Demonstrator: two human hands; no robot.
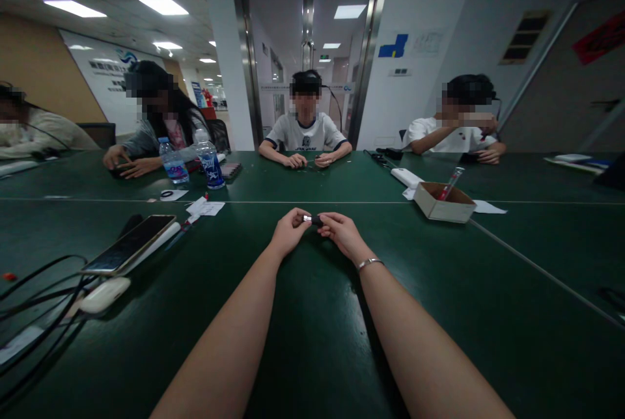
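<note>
Head-camera view: a small black part with a silver metal end is pinched between the fingertips of the left hand and the right hand, held just above the green table straight ahead. Whether it is a plug or a USB stick cannot be told. The silver end is gripped by the left fingers and the black end by the right, so a joining or parting of two pieces is judged to be in hand. Any further move would call for a firm, narrow pinch on both ends, kept in one straight line. Both forearms are stretched forward and converge, and a bracelet is worn on the right wrist. From the hands, a smartphone is seen at 9 o'clock, water bottles at 10 o'clock, a seated person at 12 o'clock, and an open cardboard box at 2 o'clock.
</note>
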